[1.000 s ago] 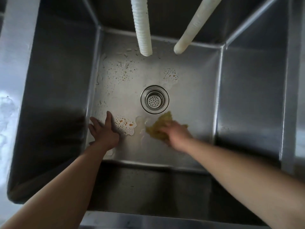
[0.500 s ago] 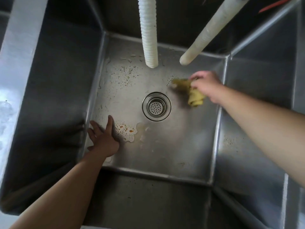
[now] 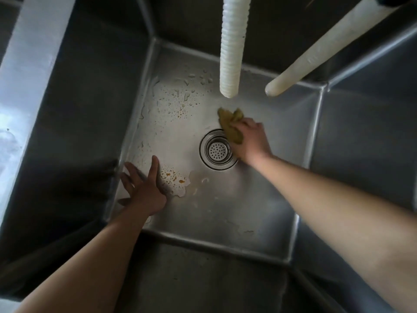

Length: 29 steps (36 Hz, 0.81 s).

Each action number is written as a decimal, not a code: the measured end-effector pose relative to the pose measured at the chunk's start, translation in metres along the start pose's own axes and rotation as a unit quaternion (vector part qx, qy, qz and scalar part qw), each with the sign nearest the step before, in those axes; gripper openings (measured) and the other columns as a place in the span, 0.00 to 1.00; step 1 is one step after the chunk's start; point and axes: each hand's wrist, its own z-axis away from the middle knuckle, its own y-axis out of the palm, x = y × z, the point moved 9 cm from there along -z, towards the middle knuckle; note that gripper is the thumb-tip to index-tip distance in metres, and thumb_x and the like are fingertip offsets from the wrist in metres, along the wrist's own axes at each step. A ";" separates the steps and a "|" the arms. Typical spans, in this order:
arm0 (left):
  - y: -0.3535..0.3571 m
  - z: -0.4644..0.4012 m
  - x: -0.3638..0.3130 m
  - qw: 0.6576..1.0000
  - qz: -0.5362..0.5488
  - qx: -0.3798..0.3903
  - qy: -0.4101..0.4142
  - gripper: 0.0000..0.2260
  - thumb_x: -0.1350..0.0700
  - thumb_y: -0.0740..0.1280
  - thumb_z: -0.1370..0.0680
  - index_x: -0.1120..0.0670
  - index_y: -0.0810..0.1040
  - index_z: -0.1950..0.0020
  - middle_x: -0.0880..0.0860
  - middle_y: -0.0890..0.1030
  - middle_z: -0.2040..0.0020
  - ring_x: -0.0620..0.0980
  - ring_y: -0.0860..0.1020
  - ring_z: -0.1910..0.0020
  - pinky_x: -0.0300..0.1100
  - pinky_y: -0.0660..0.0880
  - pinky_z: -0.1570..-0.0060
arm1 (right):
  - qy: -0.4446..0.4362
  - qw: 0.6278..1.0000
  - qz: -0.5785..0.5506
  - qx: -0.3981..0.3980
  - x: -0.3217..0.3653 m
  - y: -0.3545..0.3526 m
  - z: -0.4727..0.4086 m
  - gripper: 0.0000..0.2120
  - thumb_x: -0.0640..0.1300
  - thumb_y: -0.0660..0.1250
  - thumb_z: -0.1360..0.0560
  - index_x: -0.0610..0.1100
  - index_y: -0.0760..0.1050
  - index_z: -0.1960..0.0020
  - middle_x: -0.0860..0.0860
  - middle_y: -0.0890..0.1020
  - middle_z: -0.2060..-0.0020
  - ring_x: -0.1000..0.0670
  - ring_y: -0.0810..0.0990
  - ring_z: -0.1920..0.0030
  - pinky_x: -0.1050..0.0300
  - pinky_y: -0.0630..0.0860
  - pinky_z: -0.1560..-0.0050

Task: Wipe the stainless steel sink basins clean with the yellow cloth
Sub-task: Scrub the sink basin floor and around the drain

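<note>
Dim overall. Soft light falls from the upper left, brightening the sink floor and glaring white off the left rim, while the side walls sink into deep shadow. Wide-angle distortion bends the edges. Focus is slightly soft and grainy.

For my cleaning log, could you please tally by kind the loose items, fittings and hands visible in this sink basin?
White hoses: 2, a ribbed corrugated hose and a smooth hose
Crumpled yellow cloth: 1
Round perforated steel drain strainer: 1
Hands: 2, left hand and right hand
Total: 6
</note>
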 end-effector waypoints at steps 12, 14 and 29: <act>0.000 0.001 -0.001 1.000 0.002 0.010 -0.004 0.45 0.60 0.62 0.22 0.29 0.32 0.27 0.55 0.22 0.26 0.62 0.28 0.24 0.70 0.48 0.28 | 0.027 0.993 0.020 0.116 0.036 0.045 0.028 0.23 0.33 0.61 0.28 0.50 0.81 0.39 0.47 0.79 0.39 0.41 0.74 0.36 0.55 0.75 0.40; -0.001 0.002 -0.002 1.000 0.002 0.013 -0.005 0.45 0.60 0.62 0.21 0.30 0.31 0.27 0.55 0.22 0.26 0.62 0.28 0.25 0.71 0.48 0.28 | 0.050 0.992 -0.017 0.117 0.036 0.039 0.030 0.23 0.33 0.61 0.30 0.51 0.82 0.41 0.49 0.81 0.42 0.43 0.78 0.41 0.58 0.75 0.45; -0.054 0.032 -0.061 0.988 0.081 -0.076 0.107 0.34 0.49 0.71 0.29 0.42 0.63 0.25 0.53 0.53 0.20 0.57 0.53 0.22 0.55 0.57 0.25 | 0.267 0.873 -0.406 -0.029 -0.010 -0.025 0.105 0.22 0.27 0.69 0.34 0.52 0.82 0.51 0.46 0.85 0.49 0.42 0.83 0.51 0.49 0.82 0.56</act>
